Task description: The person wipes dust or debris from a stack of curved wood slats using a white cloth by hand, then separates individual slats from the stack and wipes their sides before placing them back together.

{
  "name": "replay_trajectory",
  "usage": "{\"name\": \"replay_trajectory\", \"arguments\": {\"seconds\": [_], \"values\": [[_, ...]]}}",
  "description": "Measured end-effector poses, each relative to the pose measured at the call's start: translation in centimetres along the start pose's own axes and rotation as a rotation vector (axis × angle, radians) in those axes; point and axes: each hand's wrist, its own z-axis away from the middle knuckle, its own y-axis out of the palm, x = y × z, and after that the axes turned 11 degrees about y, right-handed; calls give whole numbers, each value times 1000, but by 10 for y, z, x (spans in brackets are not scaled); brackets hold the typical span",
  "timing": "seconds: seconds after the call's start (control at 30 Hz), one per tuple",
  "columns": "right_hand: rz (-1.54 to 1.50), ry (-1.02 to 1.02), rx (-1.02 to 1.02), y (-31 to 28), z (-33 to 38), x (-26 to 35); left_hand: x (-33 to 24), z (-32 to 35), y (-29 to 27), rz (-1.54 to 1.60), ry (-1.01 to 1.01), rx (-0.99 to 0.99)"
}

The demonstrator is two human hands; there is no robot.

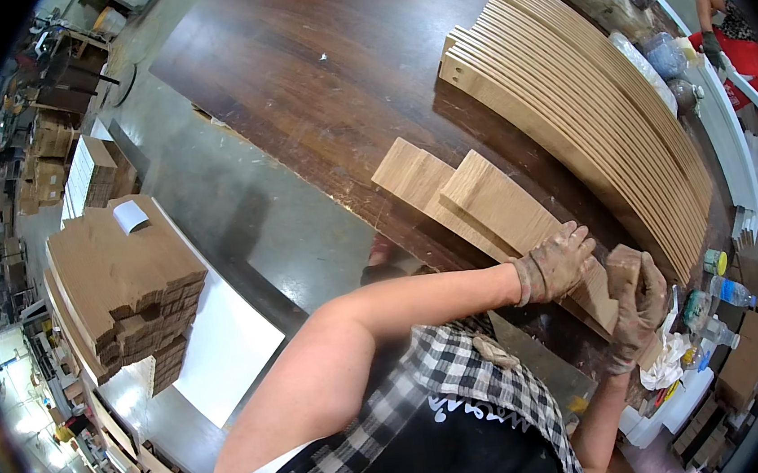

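Observation:
Two light wooden boards (495, 199) lie overlapped along the near edge of a dark table, one shifted a little from the other. My left hand (557, 264), in a soiled work glove, rests on the boards with its fingers stretched over them toward the far side. In my gloved right hand (640, 313), a small brown block (624, 271) is pinched between thumb and fingers at the right end of the boards. The face of the block against the wood is hidden. Beyond both hands stands a long curved row of similar wooden boards (567, 121), set on edge.
The dark wooden table (292, 64) stretches away to the far left. Bottles (732, 292), crumpled white paper (665, 363) and plastic bags crowd its right side. Stacked brown cardboard (126, 286) stands at left. Another person's gloved hand (712, 50) shows at far right.

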Motion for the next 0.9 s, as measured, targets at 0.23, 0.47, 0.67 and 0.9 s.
{"name": "replay_trajectory", "arguments": {"seconds": [0.23, 0.47, 0.67, 0.9], "values": [[244, -215, 294, 119, 10, 85, -25, 103, -11, 967, 0, -32], [144, -554, 199, 244, -7, 148, -6, 207, -42, 613, -132, 133], [205, -372, 280, 199, 21, 108, 19, 224, -55, 391, 28, 605], [249, -419, 166, 246, 11, 143, 16, 232, -76, 490, -169, 11]]}}
